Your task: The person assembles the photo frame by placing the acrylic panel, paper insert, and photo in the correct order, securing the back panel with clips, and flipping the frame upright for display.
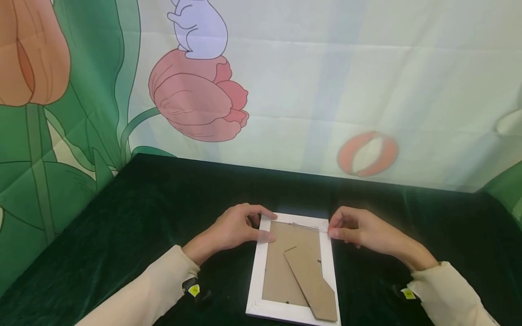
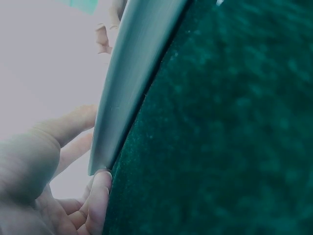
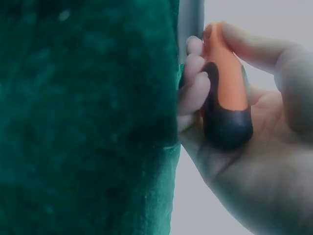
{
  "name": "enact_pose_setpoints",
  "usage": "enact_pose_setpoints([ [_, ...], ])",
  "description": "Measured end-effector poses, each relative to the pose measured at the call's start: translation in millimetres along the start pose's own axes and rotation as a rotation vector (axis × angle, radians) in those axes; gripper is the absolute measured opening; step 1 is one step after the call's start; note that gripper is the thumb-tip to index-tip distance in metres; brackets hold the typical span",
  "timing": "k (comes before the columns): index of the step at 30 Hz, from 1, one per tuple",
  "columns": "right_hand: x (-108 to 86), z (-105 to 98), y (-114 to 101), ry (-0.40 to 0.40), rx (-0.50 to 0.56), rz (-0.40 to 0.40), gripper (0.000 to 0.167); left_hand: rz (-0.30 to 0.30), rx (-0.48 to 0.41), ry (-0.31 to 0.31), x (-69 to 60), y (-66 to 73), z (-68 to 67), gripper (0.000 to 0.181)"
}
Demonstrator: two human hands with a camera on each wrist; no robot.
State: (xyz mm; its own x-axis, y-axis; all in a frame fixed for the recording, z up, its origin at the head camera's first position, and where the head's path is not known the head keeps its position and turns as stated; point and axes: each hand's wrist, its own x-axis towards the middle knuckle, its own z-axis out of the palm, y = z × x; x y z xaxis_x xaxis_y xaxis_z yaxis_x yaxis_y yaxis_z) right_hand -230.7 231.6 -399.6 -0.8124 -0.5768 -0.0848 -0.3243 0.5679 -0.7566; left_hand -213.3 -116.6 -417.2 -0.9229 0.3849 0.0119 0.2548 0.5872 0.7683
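So the white picture frame [image 1: 258, 267] is being supported back side up by a dark green cloth [image 1: 195, 190], which is stretching left, right and past the frame's far edge, where it's being met by a printed backdrop [image 1: 285, 99] well apart from the frame. Decent room is being offered on both sides of the frame, tbh; its near edge is almost being cut off in the head view. The frame's long axis is running near to far, and the brown stand leg [image 1: 311, 283] on its back is being angled toward the near right corner. A screwdriver [image 3: 231, 88] is being pointed left, its thin shaft being laid across the frame's right rim just by the backing's far end; whether anything's being touched by the tip can't be told. The frame's far left corner is being pinched between thumb and fingers by the left hand [image 1: 238, 228]. The screwdriver's orange-and-black handle is being gripped just off the frame's right edge by curled fingers of the right hand [image 1: 367, 228], shaft sticking out frameward.
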Motion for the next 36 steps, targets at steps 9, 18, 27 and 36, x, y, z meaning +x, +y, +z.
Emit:
enact_pose_setpoints([
  [9, 0.9, 1.9, 0.6, -0.004, 0.029, -0.052, 0.018, 0.018, 0.009, 0.003, 0.3, -0.9, -0.8, 0.043],
  [18, -0.3, 3.4, -2.3, 0.039, -0.011, -0.049, 0.015, 0.009, 0.007, 0.000, 0.7, -2.1, 0.5, 0.043],
  [27, -0.7, 5.0, -6.3, 0.090, -0.072, -0.066, 0.014, 0.017, 0.008, -0.001, -0.7, -1.2, -0.5, 0.043],
  [36, -0.8, 5.2, -6.3, 0.126, -0.076, -0.074, 0.013, 0.018, 0.008, 0.001, -0.2, -0.3, -0.8, 0.043],
])
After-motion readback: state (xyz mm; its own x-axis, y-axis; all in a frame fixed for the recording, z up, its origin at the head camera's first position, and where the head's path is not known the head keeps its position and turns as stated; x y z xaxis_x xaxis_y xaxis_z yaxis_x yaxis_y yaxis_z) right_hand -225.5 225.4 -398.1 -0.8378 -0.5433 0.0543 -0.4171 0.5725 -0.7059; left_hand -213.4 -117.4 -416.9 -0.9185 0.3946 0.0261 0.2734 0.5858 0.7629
